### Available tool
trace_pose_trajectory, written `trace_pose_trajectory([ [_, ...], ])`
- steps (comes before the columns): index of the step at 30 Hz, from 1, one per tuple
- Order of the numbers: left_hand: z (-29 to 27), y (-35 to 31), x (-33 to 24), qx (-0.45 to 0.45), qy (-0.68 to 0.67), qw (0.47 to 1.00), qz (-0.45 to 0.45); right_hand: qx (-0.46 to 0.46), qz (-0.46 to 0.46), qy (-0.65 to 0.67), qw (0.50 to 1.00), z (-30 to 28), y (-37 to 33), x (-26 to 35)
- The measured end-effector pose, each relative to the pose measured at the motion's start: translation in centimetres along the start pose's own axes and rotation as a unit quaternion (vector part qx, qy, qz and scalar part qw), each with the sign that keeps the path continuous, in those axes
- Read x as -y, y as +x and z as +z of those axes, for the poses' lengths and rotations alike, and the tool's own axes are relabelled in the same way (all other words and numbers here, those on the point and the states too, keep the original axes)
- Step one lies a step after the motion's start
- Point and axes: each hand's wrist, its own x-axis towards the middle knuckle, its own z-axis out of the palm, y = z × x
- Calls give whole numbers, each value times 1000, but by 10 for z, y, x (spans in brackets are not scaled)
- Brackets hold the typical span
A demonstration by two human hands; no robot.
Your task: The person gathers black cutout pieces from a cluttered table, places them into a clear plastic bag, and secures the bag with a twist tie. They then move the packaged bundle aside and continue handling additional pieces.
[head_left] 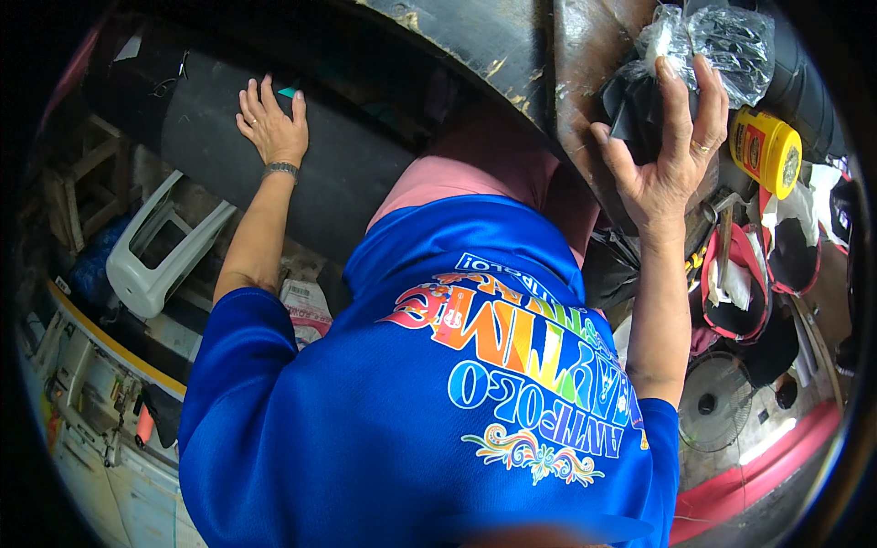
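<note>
My left hand [274,126] is open, its fingers spread and resting on a smooth black sheet [215,123] at the far left. Beside its thumb lies a small green piece [288,92]. At the upper right, my right hand [674,151] is open over a worn dark tabletop [585,64]. Its thumb and fingers spread around black flat pieces [635,108], some of them hidden under the hand. The fingertips reach to a clear plastic bag [731,50] with dark contents; whether they touch it I cannot tell.
A yellow jar [767,153] stands right of my right hand. Below it are black-and-red pieces [735,283] with white paper, and a round fan [717,397]. On the left are a pale plastic stool [164,247] and a wooden frame [87,178]. The table's curved edge crosses above my lap.
</note>
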Motion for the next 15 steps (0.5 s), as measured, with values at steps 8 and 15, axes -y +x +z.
trace_pose_trajectory([
  [8, 0, -6, -12, 41, 12, 999, -1, 4, 7, -15, 1000, -5, -7, -9],
  [15, 3, -13, -21, 7, -3, 1000, 4, -7, 5, -9, 1000, -3, -15, -16],
])
